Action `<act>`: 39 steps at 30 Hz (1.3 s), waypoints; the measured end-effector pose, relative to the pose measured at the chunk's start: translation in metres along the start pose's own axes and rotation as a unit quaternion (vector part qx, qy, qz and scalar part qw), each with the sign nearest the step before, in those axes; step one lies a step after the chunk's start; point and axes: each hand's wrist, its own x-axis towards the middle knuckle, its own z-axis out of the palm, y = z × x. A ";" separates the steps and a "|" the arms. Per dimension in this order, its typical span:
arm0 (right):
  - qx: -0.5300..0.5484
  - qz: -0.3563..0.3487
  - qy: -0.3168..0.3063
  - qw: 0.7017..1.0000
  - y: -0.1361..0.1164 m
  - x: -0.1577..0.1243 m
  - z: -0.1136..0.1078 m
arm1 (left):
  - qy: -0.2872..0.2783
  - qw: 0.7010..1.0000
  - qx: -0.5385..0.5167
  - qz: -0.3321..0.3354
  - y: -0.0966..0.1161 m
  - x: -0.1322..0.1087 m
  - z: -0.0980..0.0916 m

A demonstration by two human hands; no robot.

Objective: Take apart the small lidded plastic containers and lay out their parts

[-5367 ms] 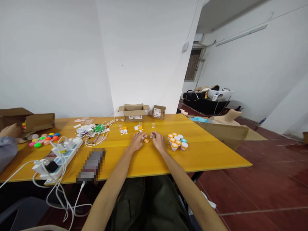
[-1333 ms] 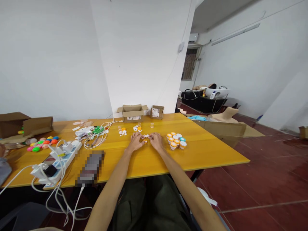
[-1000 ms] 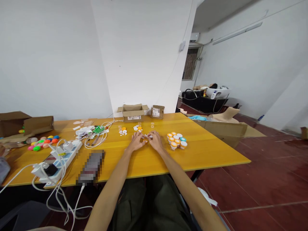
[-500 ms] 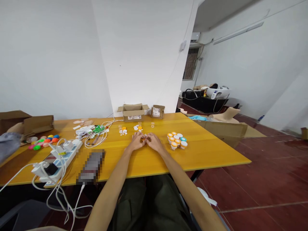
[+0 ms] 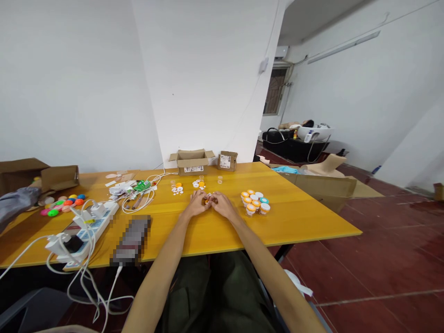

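On the yellow wooden table (image 5: 298, 217), the left hand (image 5: 197, 205) and right hand (image 5: 222, 206), apart a second ago, now meet, fingers curled around a small orange-lidded jar (image 5: 207, 201) pinched between them; whether it is lifted cannot be told.

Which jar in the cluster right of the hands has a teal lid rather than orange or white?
The teal-lidded jar at the cluster's right side, just behind the white-lidded jar at the front right corner. The others carry orange or white lids.

Bright, even indoor light; soft shadows, wide-angle stretching at edges.
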 end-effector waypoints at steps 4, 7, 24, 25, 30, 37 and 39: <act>-0.006 0.003 -0.009 1.000 -0.001 -0.001 -0.002 | 0.000 1.000 0.001 0.000 -0.002 0.000 0.001; -0.010 0.006 -0.013 1.000 -0.003 -0.001 -0.003 | -0.002 1.000 0.002 0.008 -0.001 0.000 0.001; -0.009 0.005 -0.002 1.000 -0.003 -0.001 -0.004 | -0.014 1.000 -0.002 -0.001 0.003 -0.001 -0.002; -0.008 0.005 -0.003 1.000 -0.003 -0.001 -0.004 | -0.014 1.000 -0.003 -0.001 0.003 -0.001 -0.002; -0.018 0.004 -0.013 1.000 -0.004 -0.002 -0.005 | -0.011 1.000 0.000 0.002 0.003 -0.001 -0.002; -0.015 0.001 -0.008 1.000 -0.004 -0.001 -0.004 | -0.005 1.000 0.005 0.010 0.000 0.000 -0.001; -0.015 0.004 -0.006 1.000 -0.003 -0.001 -0.003 | -0.006 1.000 0.005 0.009 -0.002 0.000 0.000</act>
